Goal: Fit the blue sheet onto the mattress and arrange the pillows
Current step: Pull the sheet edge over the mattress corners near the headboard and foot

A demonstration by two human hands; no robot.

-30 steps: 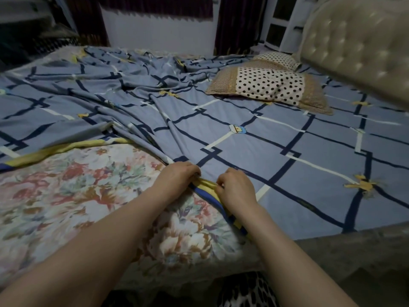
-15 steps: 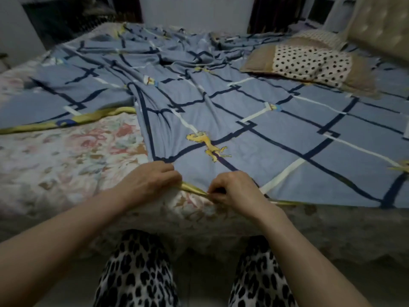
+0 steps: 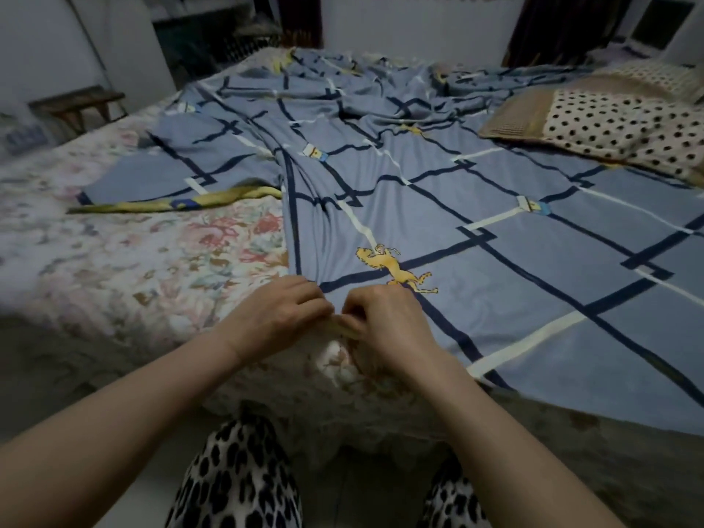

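Note:
The blue sheet (image 3: 438, 207), crossed by dark and white lines with yellow figures, lies rumpled over the right and far part of the bed. The floral mattress (image 3: 125, 261) shows bare at the left and along the near edge. My left hand (image 3: 280, 314) and my right hand (image 3: 384, 318) sit close together at the near edge, both pinching the sheet's yellow-trimmed hem. A polka-dot pillow (image 3: 624, 127) with a tan border lies on the sheet at the far right, and a second pillow (image 3: 655, 76) rests behind it.
A yellow-edged fold of the sheet (image 3: 183, 200) lies across the mattress at the left. A small wooden stool (image 3: 80, 104) stands by the bed's far left side. Dark curtains (image 3: 564, 28) hang along the back wall. My leopard-print legs (image 3: 236, 478) stand against the bed.
The view has shifted left and back along the bed edge. My hands have drawn the hem toward the near edge and moved closer together, still gripping it.

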